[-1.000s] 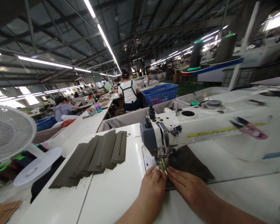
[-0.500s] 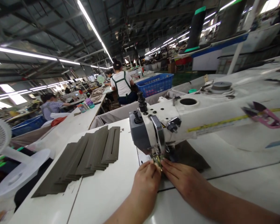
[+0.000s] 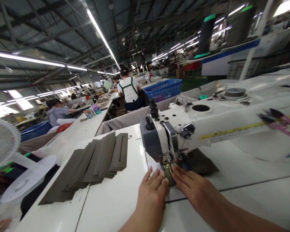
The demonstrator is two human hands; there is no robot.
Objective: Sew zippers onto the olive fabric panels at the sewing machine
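Observation:
At the needle area of a white sewing machine [image 3: 151, 141] lies an olive fabric piece [image 3: 168, 178] with a gold-toothed zipper [image 3: 169, 168] on it. My left hand [image 3: 151, 195] rests at its left side, fingers spread, the tips near the presser foot. Stretched flat, the fingers of my right hand [image 3: 195, 184] press down along the zipper's right edge. Darker olive fabric [image 3: 202, 163] extends behind the needle, partly hidden by my right hand and the machine head. Whether either thumb touches the cloth is hard to see.
Left of the machine, overlapping stacks of olive slotted panels [image 3: 96, 161] lie on the white table [image 3: 106, 203]. A white fan [image 3: 26, 177] stands at far left. Pink-handled snips [image 3: 286, 124] lie on the machine arm. Ahead are a blue crate [image 3: 163, 88] and a seated co-worker [image 3: 129, 88].
My left hand has opened from a pinch at the zipper and shifted slightly back, fingers spreading, exposing more olive fabric. My right hand stays beside the zipper. The camera view has shifted slightly.

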